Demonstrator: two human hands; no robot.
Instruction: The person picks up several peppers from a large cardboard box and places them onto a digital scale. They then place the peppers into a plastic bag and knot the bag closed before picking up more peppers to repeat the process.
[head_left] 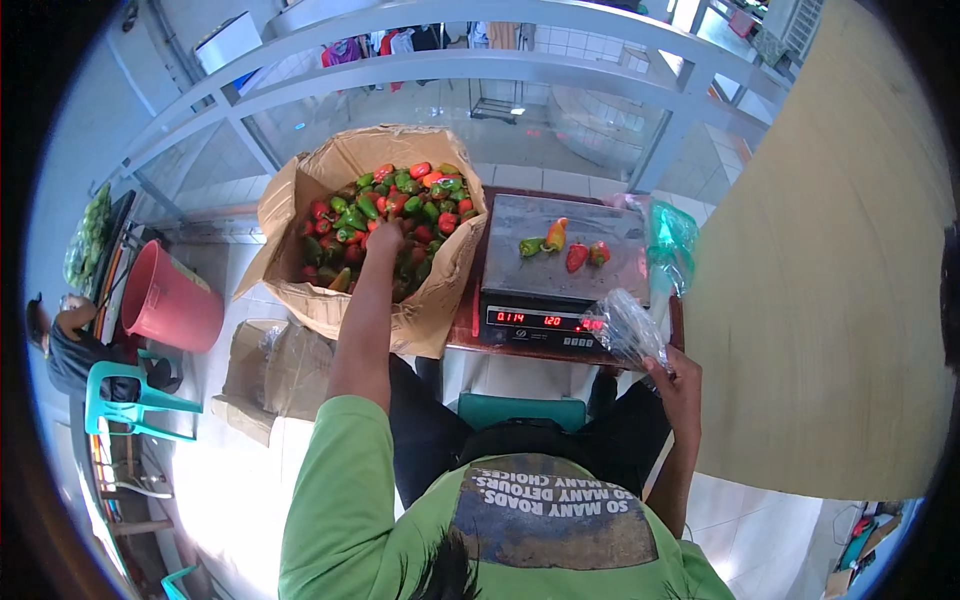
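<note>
Slanting lengthwise, the plastic bag (630, 325) points forward-left.

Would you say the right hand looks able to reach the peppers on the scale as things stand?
Probably yes: the right hand is near the scale and nothing covers the peppers, though it holds a clear plastic bag.

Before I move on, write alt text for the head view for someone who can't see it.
A person's left hand reaches into a cardboard box of red and green peppers, while the right hand holds a clear plastic bag by a digital scale bearing four more peppers.
</note>
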